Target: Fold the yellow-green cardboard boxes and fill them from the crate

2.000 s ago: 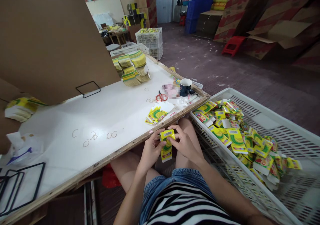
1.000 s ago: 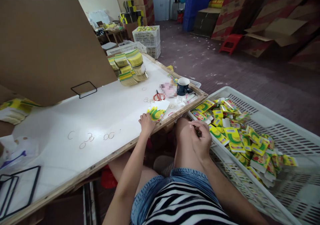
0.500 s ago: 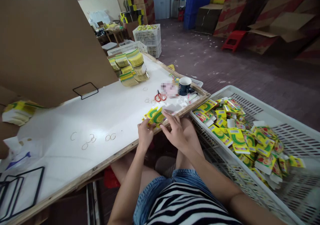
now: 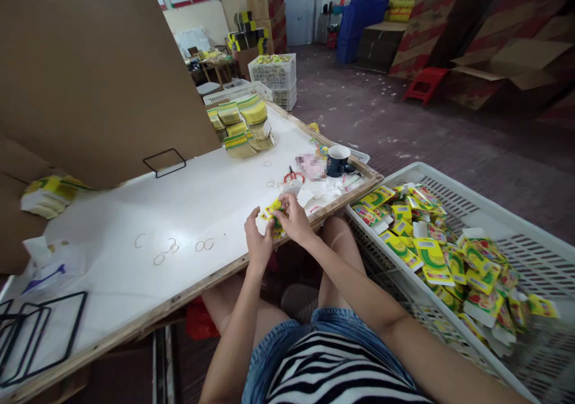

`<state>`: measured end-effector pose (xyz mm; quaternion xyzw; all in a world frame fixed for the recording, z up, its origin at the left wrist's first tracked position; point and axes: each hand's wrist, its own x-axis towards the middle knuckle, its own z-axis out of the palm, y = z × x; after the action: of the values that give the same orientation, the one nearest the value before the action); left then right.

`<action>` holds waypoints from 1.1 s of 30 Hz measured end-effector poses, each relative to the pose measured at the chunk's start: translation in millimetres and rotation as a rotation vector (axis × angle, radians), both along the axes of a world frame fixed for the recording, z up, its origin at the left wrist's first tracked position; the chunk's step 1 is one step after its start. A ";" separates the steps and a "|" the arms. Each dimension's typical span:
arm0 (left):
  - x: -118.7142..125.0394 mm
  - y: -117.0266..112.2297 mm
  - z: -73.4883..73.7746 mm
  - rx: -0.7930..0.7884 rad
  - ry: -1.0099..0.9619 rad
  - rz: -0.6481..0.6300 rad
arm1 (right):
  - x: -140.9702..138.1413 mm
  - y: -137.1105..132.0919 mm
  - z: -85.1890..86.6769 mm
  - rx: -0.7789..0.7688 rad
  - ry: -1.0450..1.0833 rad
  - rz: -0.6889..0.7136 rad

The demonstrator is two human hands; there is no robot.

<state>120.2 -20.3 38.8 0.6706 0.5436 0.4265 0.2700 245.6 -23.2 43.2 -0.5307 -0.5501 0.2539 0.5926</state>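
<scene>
Just above the table's front edge, a small yellow and green carton [image 4: 271, 209] is between my two hands. My right hand [image 4: 295, 219] pinches it from the right, with thumb and fingertips together. On the other side, my left hand [image 4: 259, 242] has its thumb and forefinger curled around the carton's left and lower part. More yellow packaging shows just below, partly covered by my fingers, so I cannot tell how many pieces there are. Scissors with red handles [image 4: 294, 178] and a white scrap [image 4: 305, 197] lie just beyond my right hand.
A white plastic crate [image 4: 420, 169] at the right holds many yellow cartons [image 4: 431, 254]. On the white table [image 4: 112, 212] are rubber bands [image 4: 204, 245], flat carton stacks [image 4: 254, 109], a dark mug [image 4: 338, 161] and black wire frames [image 4: 76, 326]. A cardboard sheet [image 4: 103, 81] stands at the left.
My hands have come closer together. My right hand's fingers, spread over the yellow packaging before, now pinch the small carton, which is tilted up. The whole view has shifted slightly.
</scene>
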 end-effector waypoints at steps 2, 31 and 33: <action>-4.0 -2.0 7.6 -0.102 -0.178 -0.145 | -2.7 -10.8 5.8 0.047 0.066 0.044; -9.9 -69.7 39.3 -0.424 -0.497 -0.619 | 18.7 -104.4 2.1 0.011 0.290 0.042; -13.7 -69.2 40.7 -0.461 -0.505 -0.668 | 24.0 -107.5 7.5 -0.021 0.232 0.099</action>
<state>106.5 -89.5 79.5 0.6064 0.2962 0.3345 0.6578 269.6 -130.7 50.7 -0.4762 -0.5009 0.3481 0.6334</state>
